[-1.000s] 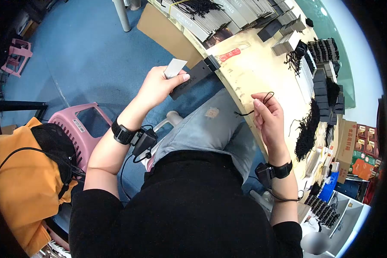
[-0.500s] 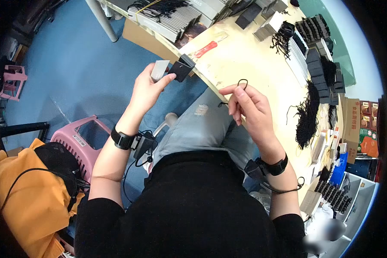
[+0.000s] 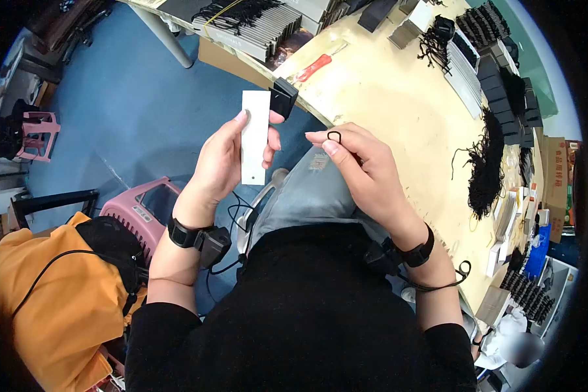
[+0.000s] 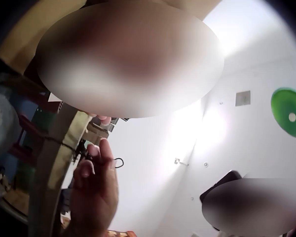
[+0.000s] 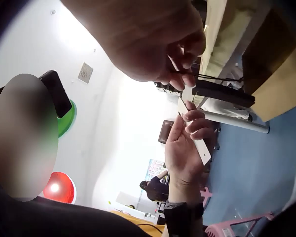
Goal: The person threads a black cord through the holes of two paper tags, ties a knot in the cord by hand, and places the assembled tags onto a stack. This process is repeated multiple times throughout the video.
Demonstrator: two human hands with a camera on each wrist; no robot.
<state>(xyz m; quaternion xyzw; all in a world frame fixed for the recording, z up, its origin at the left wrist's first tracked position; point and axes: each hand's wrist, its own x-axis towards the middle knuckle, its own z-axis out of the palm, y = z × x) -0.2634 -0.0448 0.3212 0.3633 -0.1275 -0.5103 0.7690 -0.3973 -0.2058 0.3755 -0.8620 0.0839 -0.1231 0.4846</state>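
Note:
A long pale card [image 3: 255, 140] with a small hole near its lower end stands upright in my left hand [image 3: 221, 160]. The thumb lies along one side of the card and the fingers curl round the other. My right hand [image 3: 366, 166] pinches a thin black cord between thumb and forefinger. The cord's small loop [image 3: 334, 137] sticks up above the fingertips, apart from the card in the head view. In the right wrist view, the card [image 5: 202, 148] slants across the left palm. Just behind the left fingers, a black clip-like piece [image 3: 283, 98] juts out at the table edge.
On the wooden table [image 3: 398, 98] lie a red-handled tool [image 3: 317, 67] and a heap of black cords [image 3: 487, 166]. Stacked cards [image 3: 255, 32] line its far end. A pink stool [image 3: 137, 209] and an orange cloth [image 3: 65, 300] are at the left.
The left hand has turned the pale card upright, so its long face and hole now show. My right hand has moved left with the cord, closer to the left hand.

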